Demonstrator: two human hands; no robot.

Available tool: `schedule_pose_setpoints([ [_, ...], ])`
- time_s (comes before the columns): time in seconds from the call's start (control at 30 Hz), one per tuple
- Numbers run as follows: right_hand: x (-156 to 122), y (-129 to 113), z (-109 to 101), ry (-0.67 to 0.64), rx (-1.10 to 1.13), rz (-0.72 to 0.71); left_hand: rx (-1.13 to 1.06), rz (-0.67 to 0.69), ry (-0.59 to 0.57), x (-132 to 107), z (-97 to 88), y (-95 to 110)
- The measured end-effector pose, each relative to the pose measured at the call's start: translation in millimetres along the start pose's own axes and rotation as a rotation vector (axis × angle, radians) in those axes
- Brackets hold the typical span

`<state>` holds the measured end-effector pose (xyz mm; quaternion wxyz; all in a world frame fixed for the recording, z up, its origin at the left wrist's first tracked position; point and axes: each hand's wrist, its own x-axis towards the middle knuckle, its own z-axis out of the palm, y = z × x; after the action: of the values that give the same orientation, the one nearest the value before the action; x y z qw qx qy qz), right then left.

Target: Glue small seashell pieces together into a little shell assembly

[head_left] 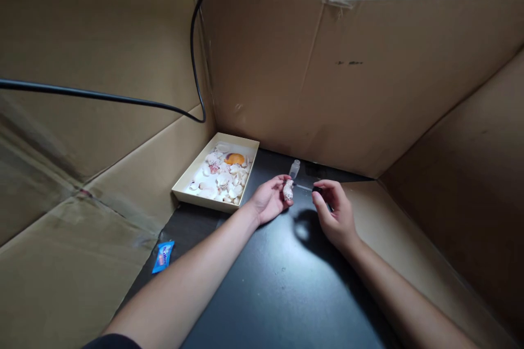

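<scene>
My left hand point(270, 199) holds a small pale, speckled shell point(288, 190) between thumb and fingers, just above the dark tabletop point(278, 283). My right hand point(334, 211) pinches a thin brush with a black cap point(316, 190); its tip reaches toward the shell. Just behind both hands a small clear bottle point(294, 168) stands on the table. A shallow cream tray point(192, 192) of several white and pink shells, plus one orange shell point(234, 158), sits left of my left hand.
Cardboard walls point(327, 76) enclose the table on the left, back and right. A black cable point(196, 65) hangs across the upper left. A blue wrapped sweet point(163, 256) lies at the table's left edge.
</scene>
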<state>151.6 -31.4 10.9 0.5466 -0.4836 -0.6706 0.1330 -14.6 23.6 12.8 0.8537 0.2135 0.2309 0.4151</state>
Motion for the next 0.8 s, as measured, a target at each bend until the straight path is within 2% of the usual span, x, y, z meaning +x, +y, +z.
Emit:
schedule_pose_setpoints([
  [0.1, -2, -7, -1, -0.074, -0.078, -0.134, 0.023, 0.009, -0.010, 0, -0.2, 0],
  [0.37, -2, -19, -3, -0.174, -0.111, -0.245, 0.024, -0.001, -0.003, 0, -0.4, -1],
  [0.53, -3, -23, -3, -0.131, -0.143, -0.260, 0.022, -0.007, -0.003, 0, -0.3, 0],
  [0.7, -3, -23, -2, -0.186, -0.135, -0.256, 0.015, -0.016, 0.007, 0, -0.1, 0],
  [0.8, -3, -21, -3, -0.132, -0.152, -0.229, 0.013, -0.019, -0.006, 0, -0.2, 0],
])
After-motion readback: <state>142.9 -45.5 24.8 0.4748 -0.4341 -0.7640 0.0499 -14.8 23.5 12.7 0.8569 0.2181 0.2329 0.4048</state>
